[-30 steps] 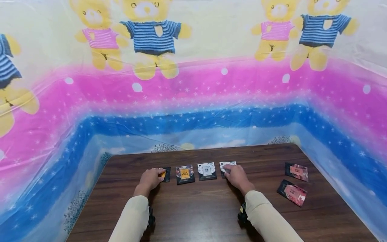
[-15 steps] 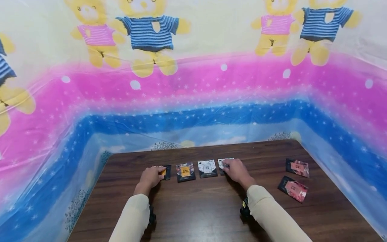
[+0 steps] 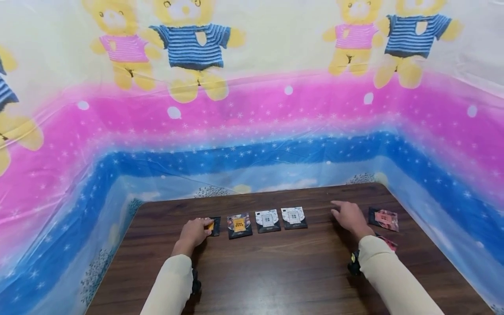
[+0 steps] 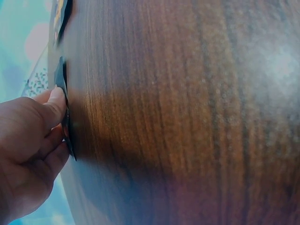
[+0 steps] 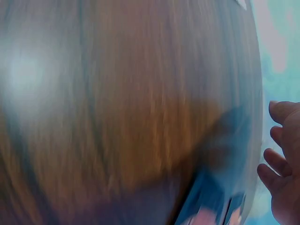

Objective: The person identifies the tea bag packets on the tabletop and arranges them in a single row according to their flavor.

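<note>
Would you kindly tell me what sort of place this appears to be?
Probably a makeshift indoor workspace: a brown wood-grain table with small packets laid out on it, and bear-printed sheeting behind it and at both sides.

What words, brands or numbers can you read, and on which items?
None is legible.
Orange-label packet: dark characters, too small to read.
Left white packet: characters, too small.
Right white packet: characters, too small.
Upper red packet: characters, too small.
Lower red packet: mostly hidden behind right sleeve.
Packet in the left hand: label partly covered, unreadable.

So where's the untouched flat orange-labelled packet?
In the head view, that packet lies left of centre, between the left hand and a white-topped packet.
</note>
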Demonstrator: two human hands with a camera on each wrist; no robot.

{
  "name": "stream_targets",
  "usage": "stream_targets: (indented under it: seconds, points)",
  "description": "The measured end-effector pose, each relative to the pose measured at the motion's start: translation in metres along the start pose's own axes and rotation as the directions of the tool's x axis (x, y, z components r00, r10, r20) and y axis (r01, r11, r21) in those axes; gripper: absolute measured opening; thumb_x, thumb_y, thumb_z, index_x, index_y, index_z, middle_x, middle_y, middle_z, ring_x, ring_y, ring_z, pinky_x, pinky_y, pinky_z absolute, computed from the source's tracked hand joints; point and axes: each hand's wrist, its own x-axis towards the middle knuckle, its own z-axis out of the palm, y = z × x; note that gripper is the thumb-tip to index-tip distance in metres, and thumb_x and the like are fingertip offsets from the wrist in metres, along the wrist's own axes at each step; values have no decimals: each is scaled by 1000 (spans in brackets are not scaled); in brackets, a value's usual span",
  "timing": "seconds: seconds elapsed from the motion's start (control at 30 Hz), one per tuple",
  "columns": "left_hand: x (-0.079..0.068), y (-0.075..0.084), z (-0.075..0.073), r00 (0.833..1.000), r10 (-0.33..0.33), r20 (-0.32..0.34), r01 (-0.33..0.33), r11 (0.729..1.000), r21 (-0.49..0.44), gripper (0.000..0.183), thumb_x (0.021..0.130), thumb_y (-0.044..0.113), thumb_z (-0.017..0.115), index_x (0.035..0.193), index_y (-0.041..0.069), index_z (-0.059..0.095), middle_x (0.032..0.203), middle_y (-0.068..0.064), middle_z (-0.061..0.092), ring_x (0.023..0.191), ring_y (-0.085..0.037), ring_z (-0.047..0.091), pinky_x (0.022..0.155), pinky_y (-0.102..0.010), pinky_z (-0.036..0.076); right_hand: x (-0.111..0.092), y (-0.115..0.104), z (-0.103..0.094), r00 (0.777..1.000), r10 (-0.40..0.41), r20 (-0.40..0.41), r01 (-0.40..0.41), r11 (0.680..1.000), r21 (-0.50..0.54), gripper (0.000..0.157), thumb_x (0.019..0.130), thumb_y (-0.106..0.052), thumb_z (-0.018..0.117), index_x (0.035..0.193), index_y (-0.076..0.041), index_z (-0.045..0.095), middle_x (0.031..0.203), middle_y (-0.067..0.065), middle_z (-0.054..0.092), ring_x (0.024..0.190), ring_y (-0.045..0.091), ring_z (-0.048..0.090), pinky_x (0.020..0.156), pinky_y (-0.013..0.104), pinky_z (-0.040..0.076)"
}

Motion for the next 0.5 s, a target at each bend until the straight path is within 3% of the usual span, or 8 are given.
stream_targets:
  seconds: [0.1,0.37,0.5]
  points:
    - [-1,-2,2,1000,-1,2,1,1000,-18,47,97,20,69,143,14,61,147,-18,58,132,-45,55,109,-59,44,-6,23,-8,998,58,13,-58,998,-20,46,102,-20,60,145,-3,56,139,34,57,122,55,56,99,67,46]
    - [-1,-2,2,1000,0,8,0,999,-35,46,98,20,69,143,15,61,148,-16,58,133,-42,55,110,-58,44,-26,76,-29,994,106,21,-104,991,-81,50,100,-21,62,143,3,55,137,40,53,121,62,51,101,74,38]
    - [0,-2,0,1000,8,8,-8,1000,-16,47,97,20,70,143,15,62,147,-17,58,131,-42,56,108,-57,46,-32,99,-37,992,125,20,-122,987,-107,51,99,-21,63,142,6,54,132,41,56,116,61,55,98,71,43]
